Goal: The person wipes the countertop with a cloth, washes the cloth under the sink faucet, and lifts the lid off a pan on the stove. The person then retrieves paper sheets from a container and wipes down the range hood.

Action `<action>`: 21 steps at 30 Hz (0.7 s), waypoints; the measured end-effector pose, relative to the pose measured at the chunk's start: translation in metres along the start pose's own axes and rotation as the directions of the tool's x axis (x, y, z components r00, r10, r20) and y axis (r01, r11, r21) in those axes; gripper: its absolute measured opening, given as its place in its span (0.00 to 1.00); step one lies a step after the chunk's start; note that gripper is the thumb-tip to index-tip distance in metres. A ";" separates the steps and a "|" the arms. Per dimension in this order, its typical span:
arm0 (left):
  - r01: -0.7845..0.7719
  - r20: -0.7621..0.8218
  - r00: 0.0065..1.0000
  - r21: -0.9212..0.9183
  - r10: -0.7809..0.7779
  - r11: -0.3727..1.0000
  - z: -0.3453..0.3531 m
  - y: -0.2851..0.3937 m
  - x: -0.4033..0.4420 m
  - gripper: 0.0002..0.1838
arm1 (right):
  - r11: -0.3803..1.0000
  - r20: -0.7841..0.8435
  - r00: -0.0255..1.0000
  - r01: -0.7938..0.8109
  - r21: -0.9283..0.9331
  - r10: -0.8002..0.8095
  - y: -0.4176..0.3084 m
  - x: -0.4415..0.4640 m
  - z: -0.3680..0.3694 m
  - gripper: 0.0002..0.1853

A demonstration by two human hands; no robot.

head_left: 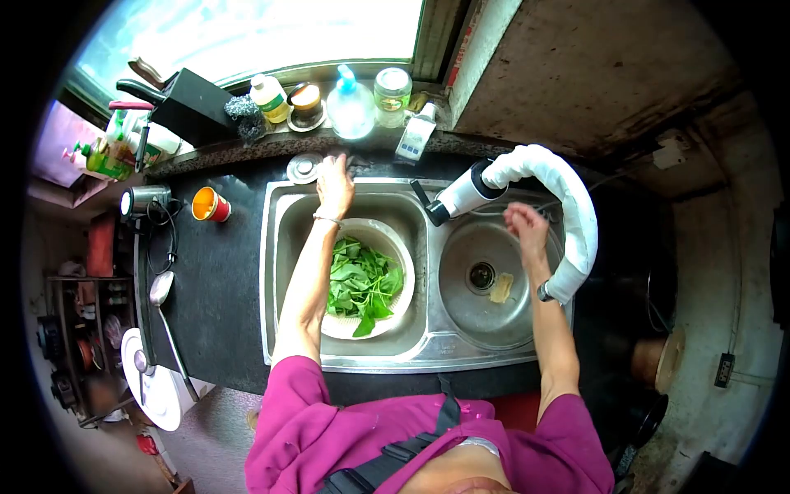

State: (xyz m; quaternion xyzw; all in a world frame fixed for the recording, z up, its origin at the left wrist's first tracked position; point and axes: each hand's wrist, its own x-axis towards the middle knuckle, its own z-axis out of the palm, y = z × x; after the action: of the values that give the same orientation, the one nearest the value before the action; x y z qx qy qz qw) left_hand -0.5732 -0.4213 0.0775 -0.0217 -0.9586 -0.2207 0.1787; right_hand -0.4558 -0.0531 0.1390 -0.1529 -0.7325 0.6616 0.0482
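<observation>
My left hand [335,188] reaches over the left basin to its back rim, beside a round metal sink strainer [304,169]. Its fingers are drawn together, and what they hold, if anything, is hidden. Below that forearm, a white basin [400,239] of green leafy vegetables [362,278] stands in the left side of the steel sink [411,356]. Over the round right bowl, my right hand [527,229] has curled fingers with nothing visible in them. It is near the white wrapped faucet [467,194]. A yellowish sponge-like piece [501,288] lies by the drain [481,276].
Along the back ledge stand a knife block [196,107], a pump bottle [351,111], a glass jar [392,95] and other bottles. On the left counter are an orange-red cup [211,205] and a ladle [163,290]. A thick white wrapped hose [576,206] arches beside my right arm.
</observation>
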 end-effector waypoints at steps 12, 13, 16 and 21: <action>-0.033 0.071 0.997 -0.134 0.043 0.990 0.030 0.063 0.002 0.25 | 0.975 0.764 0.645 0.167 -0.148 0.006 -0.072 0.123 0.112 0.20; 0.009 0.099 0.995 -0.203 0.011 0.979 0.027 0.074 0.003 0.26 | 0.977 0.820 0.564 0.101 -0.187 0.099 -0.075 0.129 0.118 0.22; 0.002 0.113 0.993 -0.303 0.034 0.953 0.034 0.085 0.002 0.33 | 0.985 0.798 0.594 0.053 -0.162 0.099 -0.066 0.133 0.132 0.20; 0.233 0.305 0.947 -0.418 -0.106 0.878 0.023 0.093 0.004 0.35 | 0.992 0.741 0.671 0.081 -0.101 0.021 -0.061 0.135 0.128 0.16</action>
State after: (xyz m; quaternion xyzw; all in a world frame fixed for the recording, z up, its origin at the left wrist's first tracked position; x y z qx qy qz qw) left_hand -0.5731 -0.3277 0.0978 -0.0077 -0.8952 -0.4454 0.0149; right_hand -0.6286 -0.1415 0.1663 0.1375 -0.7315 0.6187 -0.2514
